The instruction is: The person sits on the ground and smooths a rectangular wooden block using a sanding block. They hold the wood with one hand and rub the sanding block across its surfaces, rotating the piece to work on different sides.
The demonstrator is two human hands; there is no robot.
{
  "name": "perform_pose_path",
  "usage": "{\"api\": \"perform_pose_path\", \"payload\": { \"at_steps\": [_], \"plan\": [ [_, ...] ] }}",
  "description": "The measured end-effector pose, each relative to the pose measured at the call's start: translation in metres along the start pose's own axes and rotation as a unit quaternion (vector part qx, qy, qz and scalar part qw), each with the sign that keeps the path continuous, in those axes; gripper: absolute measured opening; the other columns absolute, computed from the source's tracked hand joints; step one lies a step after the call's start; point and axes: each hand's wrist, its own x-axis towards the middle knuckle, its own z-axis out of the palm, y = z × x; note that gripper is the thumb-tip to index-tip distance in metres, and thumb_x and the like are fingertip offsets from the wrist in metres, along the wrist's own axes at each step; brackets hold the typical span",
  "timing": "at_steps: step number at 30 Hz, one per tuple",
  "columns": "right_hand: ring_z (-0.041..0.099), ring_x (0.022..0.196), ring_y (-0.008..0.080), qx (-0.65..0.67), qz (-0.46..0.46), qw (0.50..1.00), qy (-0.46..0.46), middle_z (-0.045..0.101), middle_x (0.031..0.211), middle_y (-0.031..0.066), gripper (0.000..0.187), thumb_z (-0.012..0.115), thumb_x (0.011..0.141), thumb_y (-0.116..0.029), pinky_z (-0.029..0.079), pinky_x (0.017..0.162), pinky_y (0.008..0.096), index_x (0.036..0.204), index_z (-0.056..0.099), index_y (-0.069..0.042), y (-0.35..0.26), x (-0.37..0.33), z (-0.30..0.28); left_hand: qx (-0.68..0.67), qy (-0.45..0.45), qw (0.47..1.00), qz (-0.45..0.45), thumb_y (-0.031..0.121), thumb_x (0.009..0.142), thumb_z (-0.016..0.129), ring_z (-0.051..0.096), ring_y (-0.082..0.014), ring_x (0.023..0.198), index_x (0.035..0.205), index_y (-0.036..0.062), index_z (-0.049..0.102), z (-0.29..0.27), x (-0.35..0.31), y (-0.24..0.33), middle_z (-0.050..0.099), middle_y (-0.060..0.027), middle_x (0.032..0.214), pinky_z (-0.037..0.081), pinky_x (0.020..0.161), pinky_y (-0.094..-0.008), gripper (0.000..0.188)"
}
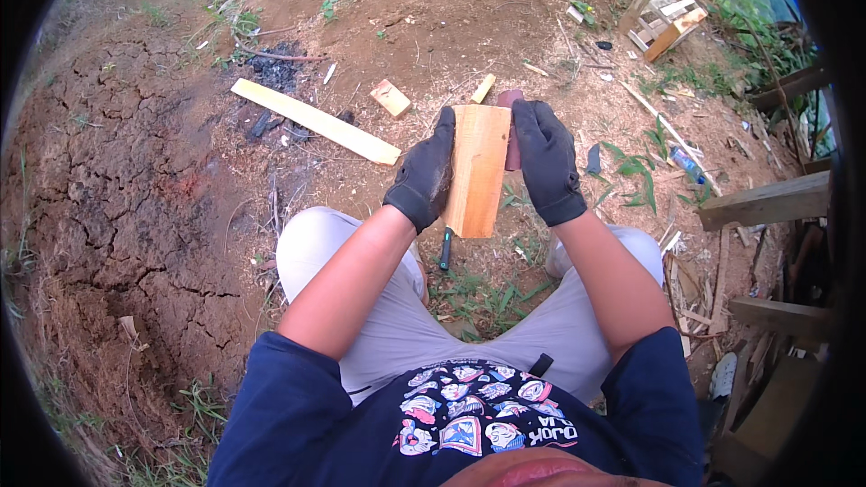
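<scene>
You hold a flat, pale orange-brown wooden board [477, 169] upright in front of you, above your knees, its long axis running away from you: the far end points toward the bare dirt ahead, the near end tips slightly to your left and down toward your lap. Your left hand [422, 176], in a black glove, wraps the board's left edge, fingers curled tight around it. Your right hand [548, 160], also gloved in black, closes over the right edge and presses a dark reddish-brown block [511, 131] against it; how the fingertips sit behind the board is hidden. On the ground beyond lie a long pale wooden plank [314, 121], a small wooden offcut [391, 97] and, farther right, a small slatted wooden crate [661, 20].
</scene>
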Motion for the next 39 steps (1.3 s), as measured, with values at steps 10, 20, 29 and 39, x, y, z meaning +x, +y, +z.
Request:
{"api": "perform_pose_path", "payload": {
  "at_steps": [10, 20, 29, 39],
  "plan": [
    [0.067, 0.079, 0.0269, -0.203, -0.170, 0.963, -0.052, 0.064, 0.085, 0.0126, 0.029, 0.057, 0.109, -0.031, 0.052, 0.068, 0.0409, 0.109, 0.067, -0.004, -0.021, -0.004, -0.003, -0.159, -0.165, 0.973, -0.012, 0.065, 0.109, 0.038, 0.070, -0.0164, 0.102, 0.143, 0.0161, 0.058, 0.010, 0.012, -0.032, 0.071, -0.0053, 0.120, 0.060, 0.086, -0.0342, 0.063],
    [0.070, 0.096, 0.0379, -0.317, -0.347, 0.872, -0.138, 0.071, 0.105, 0.0209, 0.022, 0.063, 0.100, -0.013, 0.055, 0.085, 0.0476, 0.116, 0.068, 0.000, -0.018, -0.042, 0.019, -0.255, -0.216, 0.940, -0.068, 0.056, 0.111, 0.042, 0.069, -0.0161, 0.108, 0.145, 0.0182, 0.057, -0.011, 0.001, -0.024, 0.069, -0.0015, 0.127, 0.058, 0.090, -0.0342, 0.053],
    [0.070, 0.097, 0.0409, -0.285, -0.304, 0.903, -0.103, 0.073, 0.107, 0.0220, 0.027, 0.065, 0.101, -0.018, 0.055, 0.085, 0.0479, 0.118, 0.070, 0.002, -0.011, -0.060, 0.023, -0.228, -0.140, 0.963, -0.030, 0.064, 0.108, 0.044, 0.072, -0.0173, 0.094, 0.135, 0.0087, 0.063, -0.006, -0.004, -0.023, 0.073, -0.0074, 0.112, 0.060, 0.085, -0.0327, 0.065],
    [0.071, 0.095, 0.0403, -0.285, -0.299, 0.904, -0.105, 0.073, 0.105, 0.0219, 0.027, 0.062, 0.102, -0.017, 0.054, 0.083, 0.0482, 0.120, 0.070, 0.001, -0.008, -0.080, 0.028, -0.243, -0.194, 0.950, -0.026, 0.063, 0.106, 0.050, 0.072, -0.0207, 0.093, 0.137, 0.0165, 0.062, -0.013, 0.021, -0.024, 0.071, -0.0046, 0.113, 0.061, 0.080, -0.0401, 0.057]
  ]
}}
